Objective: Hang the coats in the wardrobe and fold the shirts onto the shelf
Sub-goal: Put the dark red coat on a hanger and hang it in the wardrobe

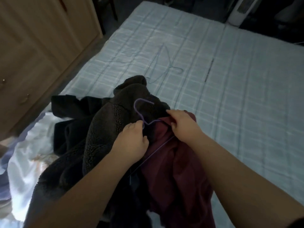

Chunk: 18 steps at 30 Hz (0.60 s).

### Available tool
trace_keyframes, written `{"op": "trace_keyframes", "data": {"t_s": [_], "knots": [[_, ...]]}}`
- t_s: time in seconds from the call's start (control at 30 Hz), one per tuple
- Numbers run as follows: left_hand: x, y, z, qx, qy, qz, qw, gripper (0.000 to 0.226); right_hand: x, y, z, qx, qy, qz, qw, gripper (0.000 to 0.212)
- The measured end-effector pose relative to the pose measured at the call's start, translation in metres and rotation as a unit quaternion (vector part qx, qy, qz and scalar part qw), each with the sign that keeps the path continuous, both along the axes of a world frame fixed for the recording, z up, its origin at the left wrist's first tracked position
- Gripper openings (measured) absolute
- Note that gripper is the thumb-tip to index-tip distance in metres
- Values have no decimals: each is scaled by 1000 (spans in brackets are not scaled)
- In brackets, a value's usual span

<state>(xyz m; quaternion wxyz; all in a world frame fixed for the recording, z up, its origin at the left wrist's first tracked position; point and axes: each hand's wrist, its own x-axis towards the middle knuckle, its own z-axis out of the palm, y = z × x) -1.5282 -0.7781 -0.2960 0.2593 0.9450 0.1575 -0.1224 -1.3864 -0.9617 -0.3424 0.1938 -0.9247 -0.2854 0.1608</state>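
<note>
A pile of dark clothes lies at the near left part of the bed (230, 79), which is covered with a pale blue checked quilt. On top of the pile sits a dark fleece coat (105, 129), its collar pointing toward the middle of the bed. Just to its right, touching it, lies a maroon coat (177, 170) that runs down to the near edge. A black garment (69, 106) spreads out from under the fleece toward the left edge, and white bedding (29, 145) is bunched beyond it at the near left corner.

A purple hanger (139, 111) rests on the pile, its hook lying over the fleece coat and one wire arm running down across the maroon coat. The left hand (131, 142) is curled closed, its fingertips pinching the neck of the hanger where the wire twists. The right hand (182, 124) is closed on the maroon coat's collar, drawing the cloth over the hanger's shoulder.

A second hanger (164, 66), blue-grey, lies flat near the middle of the bed, well apart from the hands, its lower end close to the fleece collar. A wooden wardrobe (41, 46) stands beside the left edge of the bed. A white appliance (243, 10) stands past the far edge.
</note>
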Motion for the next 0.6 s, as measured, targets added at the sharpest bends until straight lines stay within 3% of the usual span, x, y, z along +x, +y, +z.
{"op": "trace_keyframes", "data": {"t_s": [0.13, 0.27, 0.43, 0.6], "knots": [[3, 0, -1, -27, 23, 24, 999, 53, 3, 8, -11, -86, -38, 63, 994, 36], [-7, 3, 8, -30, 39, 24, 998, 57, -18, -7, 1, -72, -119, 40, 989, 19], [-19, -2, 36, -24, 11, 3, 1000, 52, -42, -35, 59, -104, -129, 43, 985, 21], [-42, -25, 80, -21, -36, -74, 996, 41, -87, -74, 135, -75, -120, -47, 989, 16]]}}
